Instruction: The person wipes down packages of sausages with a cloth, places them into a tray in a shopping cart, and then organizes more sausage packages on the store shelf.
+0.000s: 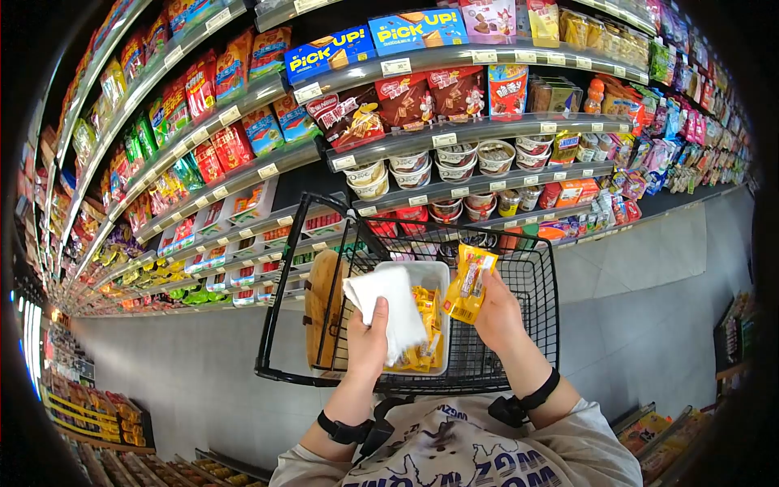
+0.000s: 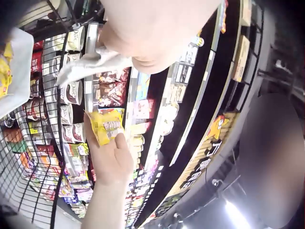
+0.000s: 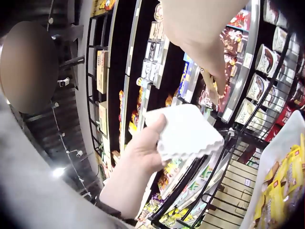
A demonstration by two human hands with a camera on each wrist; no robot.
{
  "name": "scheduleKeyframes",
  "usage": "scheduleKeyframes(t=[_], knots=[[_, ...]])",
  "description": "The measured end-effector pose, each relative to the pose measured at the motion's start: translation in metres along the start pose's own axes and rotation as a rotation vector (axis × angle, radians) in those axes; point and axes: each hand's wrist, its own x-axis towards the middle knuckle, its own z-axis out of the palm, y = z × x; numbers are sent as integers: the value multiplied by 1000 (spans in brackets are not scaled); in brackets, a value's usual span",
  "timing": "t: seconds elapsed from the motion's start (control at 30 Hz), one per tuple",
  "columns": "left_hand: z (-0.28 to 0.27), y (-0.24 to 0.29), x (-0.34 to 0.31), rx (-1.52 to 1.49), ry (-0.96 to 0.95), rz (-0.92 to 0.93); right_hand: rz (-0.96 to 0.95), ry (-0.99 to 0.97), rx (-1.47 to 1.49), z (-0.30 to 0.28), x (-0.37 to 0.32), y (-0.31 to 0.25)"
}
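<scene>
In the head view, my left hand [image 1: 369, 341] holds a folded white cloth [image 1: 396, 312], thumb on top. My right hand [image 1: 499, 316] pinches a small yellow snack packet [image 1: 469, 284] by its side, and the packet stands upright. A white plastic tub [image 1: 412, 270] with several yellow packets [image 1: 423, 357] sits below and between both hands; the cloth overlaps its left part. The left wrist view shows the right hand [image 2: 112, 160] with its thumb against the packet [image 2: 106, 126]. In the right wrist view, the cloth [image 3: 188, 131] has wavy layered edges.
The tub stands in a black wire shopping cart [image 1: 281, 276]. A brown wooden board [image 1: 324, 304] leans inside at its left. Beyond are store shelves [image 1: 487, 130] with bagged snacks, boxes and cups. Grey floor [image 1: 617, 284] lies to the right, and more displays stand behind me.
</scene>
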Motion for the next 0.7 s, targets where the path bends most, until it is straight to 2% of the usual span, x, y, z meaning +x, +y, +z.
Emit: scheduleKeyframes(t=[0.03,0.07,0.13,0.2,0.3,0.63,0.7], knots=[[2,-2,3,56,0,151,42,-32,-27,-1,0,5],[4,-1,4,171,-18,191,45,-42,-29,3,-2,9],[22,7,3,462,-152,597,162,-38,51,21,-5,22],[43,3,-4,897,-322,760,205,-47,107,32,-10,26],[49,-1,-11,920,-377,675,271,-125,400,31,-15,14],[35,12,-21,1025,-540,753,253,-120,346,20,-20,8],[33,16,-27,1024,-561,747,192,-12,333,21,-17,5]])
